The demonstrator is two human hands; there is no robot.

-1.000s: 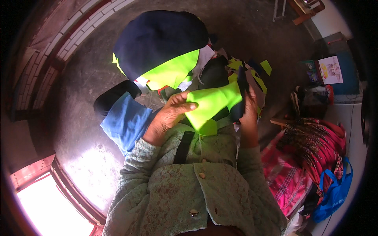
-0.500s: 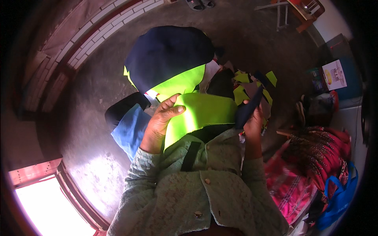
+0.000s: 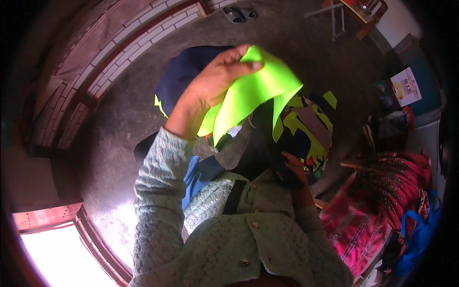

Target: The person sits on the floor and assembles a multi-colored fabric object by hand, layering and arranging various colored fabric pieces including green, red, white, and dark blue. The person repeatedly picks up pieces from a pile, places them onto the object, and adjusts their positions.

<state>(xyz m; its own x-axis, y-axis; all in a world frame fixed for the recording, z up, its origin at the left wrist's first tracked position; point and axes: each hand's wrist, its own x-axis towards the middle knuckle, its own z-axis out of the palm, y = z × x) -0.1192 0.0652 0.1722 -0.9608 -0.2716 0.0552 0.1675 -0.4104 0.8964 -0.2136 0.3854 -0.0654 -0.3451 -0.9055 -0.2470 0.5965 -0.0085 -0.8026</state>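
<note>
My left hand (image 3: 222, 74) is raised in front of me, its thumb and fingers closed on a neon yellow fabric piece (image 3: 260, 79) that hangs in folds to the right. Behind that hand lies a large navy fabric bundle (image 3: 179, 71), with a neon yellow edge showing at its left. Low by my lap, my right hand (image 3: 296, 171) is closed on a dark fabric piece (image 3: 286, 178), dim against my dark clothing. A blue cloth (image 3: 203, 177) lies at my left thigh, partly behind my sleeve.
Yellow, navy and grey fabric scraps (image 3: 308, 126) are heaped on the floor at the right. Pink cloth (image 3: 354, 225) and a blue bag (image 3: 418, 234) lie further right. Grey slippers (image 3: 234, 15) and a wooden folding stand (image 3: 361, 16) are at the far side.
My left hand has lifted the yellow fabric up and away from my lap. My right hand has dropped lower, toward my lap, with the dark piece. The yellow piece no longer stretches between both hands.
</note>
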